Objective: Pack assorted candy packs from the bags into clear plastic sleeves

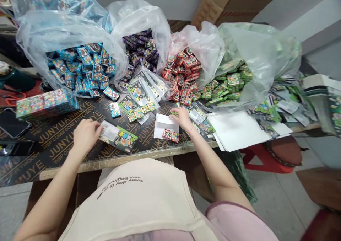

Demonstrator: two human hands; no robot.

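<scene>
My left hand (87,132) pinches the left edge of a flat printed bag (121,137) with a black and green design, lying near the table's front edge. To its right, my right hand (181,117) is closed at the upper right of a small white folded card (160,126). A bit of a small green packet (174,113) shows at its fingertips. On the card's lower part lies a red packet (170,135). Loose blue packets (114,110) and several flat printed bags (128,104) lie between and beyond my hands.
Along the back stand open plastic bags of blue packets (85,65), purple packets (141,49), red packets (183,74) and green packets (231,82). White sheets (237,129) overhang the front edge at right. A wrapped block of boxes (46,103) and a phone (13,122) lie left.
</scene>
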